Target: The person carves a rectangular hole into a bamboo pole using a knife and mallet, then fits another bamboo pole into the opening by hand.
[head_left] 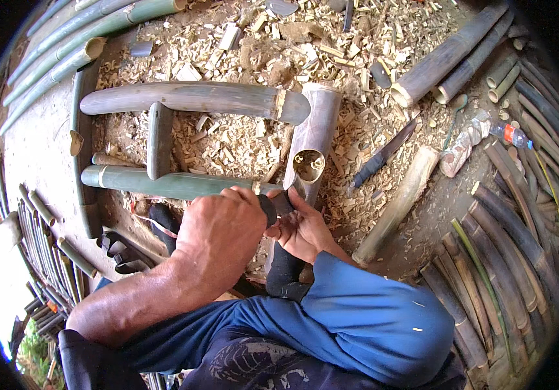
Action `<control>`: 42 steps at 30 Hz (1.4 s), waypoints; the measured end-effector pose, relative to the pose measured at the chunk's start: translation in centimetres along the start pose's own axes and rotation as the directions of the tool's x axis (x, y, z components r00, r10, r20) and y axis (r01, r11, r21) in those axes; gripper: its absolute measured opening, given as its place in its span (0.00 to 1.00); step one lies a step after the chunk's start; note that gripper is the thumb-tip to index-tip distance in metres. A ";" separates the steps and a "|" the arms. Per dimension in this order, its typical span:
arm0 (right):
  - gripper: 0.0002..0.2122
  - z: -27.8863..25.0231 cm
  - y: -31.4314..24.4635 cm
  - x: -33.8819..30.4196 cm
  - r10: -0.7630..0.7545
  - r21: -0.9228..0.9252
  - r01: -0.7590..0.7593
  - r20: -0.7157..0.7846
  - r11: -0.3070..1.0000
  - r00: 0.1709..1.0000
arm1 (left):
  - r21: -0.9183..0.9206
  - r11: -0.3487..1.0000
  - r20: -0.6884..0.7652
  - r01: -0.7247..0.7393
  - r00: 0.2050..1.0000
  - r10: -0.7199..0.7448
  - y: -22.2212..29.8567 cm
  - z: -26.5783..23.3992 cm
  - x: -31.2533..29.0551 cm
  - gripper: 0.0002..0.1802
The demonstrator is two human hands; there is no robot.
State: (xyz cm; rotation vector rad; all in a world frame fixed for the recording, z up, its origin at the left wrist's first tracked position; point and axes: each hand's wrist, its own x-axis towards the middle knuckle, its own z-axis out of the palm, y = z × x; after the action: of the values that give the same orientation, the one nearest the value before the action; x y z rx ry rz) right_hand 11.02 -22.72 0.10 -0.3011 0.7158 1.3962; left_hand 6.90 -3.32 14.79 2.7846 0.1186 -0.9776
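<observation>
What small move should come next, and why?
Perhaps draw the left hand and right hand slightly back: they meet around a dark object by the right end of the green pole, partly hiding whether that touches the holed bamboo.

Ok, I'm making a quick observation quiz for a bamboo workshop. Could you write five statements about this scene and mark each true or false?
1. The left hand lies open and flat. False: its grip is curled around a dark object.
2. The right hand is close beside the left. True.
3. The plastic bottle with a red label lies at the far left. False: it is on the right side.
4. A short bamboo rung crosses between the two bamboo rails. True.
5. The thick pale bamboo pole beyond the hands has an unbroken side. False: a rounded opening shows in it.
</observation>
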 end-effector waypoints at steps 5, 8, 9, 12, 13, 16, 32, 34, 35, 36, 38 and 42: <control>0.19 -0.7 -1.0 -0.7 -0.053 -0.093 0.045 -0.087 0.995 0.995 | -0.273 0.960 0.168 -0.061 0.980 0.110 -0.8 -1.0 1.6 0.16; 0.17 -0.3 -1.6 -1.0 -0.101 -0.231 0.058 -0.179 0.971 0.979 | -0.335 0.942 0.232 0.039 0.972 0.042 -0.1 0.4 1.5 0.16; 0.17 0.0 -2.2 -1.4 -0.110 -0.301 0.047 -0.195 0.952 0.975 | -0.362 0.929 0.251 0.073 0.968 0.022 0.3 1.2 1.4 0.17; 0.16 0.4 -3.4 -1.7 -0.129 -0.423 0.009 -0.255 0.906 0.958 | -0.476 0.857 0.324 0.198 0.945 -0.038 1.6 2.6 1.0 0.20; 0.16 0.4 -3.8 -1.7 -0.137 -0.450 -0.002 -0.277 0.893 0.951 | -0.523 0.817 0.339 0.245 0.939 -0.064 2.4 3.3 1.0 0.21; 0.16 0.3 -5.4 -1.9 -0.117 -0.570 -0.081 -0.302 0.817 0.946 | -0.632 0.699 0.354 0.335 0.927 -0.124 5.0 5.3 0.7 0.26; 0.19 3.6 -3.2 -5.2 -0.399 -0.925 -0.255 -0.354 0.280 0.846 | -0.891 0.305 0.283 0.335 0.938 -0.202 9.0 11.7 -1.9 0.33; 0.18 1.4 -2.6 -2.5 -0.370 -0.895 -0.190 -0.349 0.402 0.861 | -0.884 0.270 0.286 0.382 0.899 -0.332 7.5 12.8 -1.9 0.28; 0.18 1.6 -2.6 -1.1 -0.336 -0.890 -0.176 -0.333 0.420 0.881 | -0.900 0.274 0.230 0.341 0.902 -0.366 6.4 13.3 -1.8 0.27; 0.18 1.7 -2.6 0.3 -0.308 -0.882 -0.167 -0.324 0.441 0.894 | -0.913 0.279 0.176 0.297 0.905 -0.388 5.2 13.8 -1.5 0.26; 0.17 2.0 -2.8 2.7 -0.294 -0.839 -0.120 -0.315 0.531 0.903 | -0.894 0.319 0.120 0.315 0.854 -0.506 3.0 13.0 -0.6 0.23; 0.13 4.7 -2.8 3.5 -0.320 -0.641 0.074 -0.277 0.764 0.906 | -0.657 0.563 0.169 0.501 0.826 -0.538 -1.3 5.4 1.6 0.21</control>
State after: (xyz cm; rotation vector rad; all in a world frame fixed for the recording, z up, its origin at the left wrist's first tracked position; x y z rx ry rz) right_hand 15.07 -17.68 0.88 -1.1677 0.4815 1.3442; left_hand 4.67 -3.11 9.40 2.0752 1.1361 -0.7344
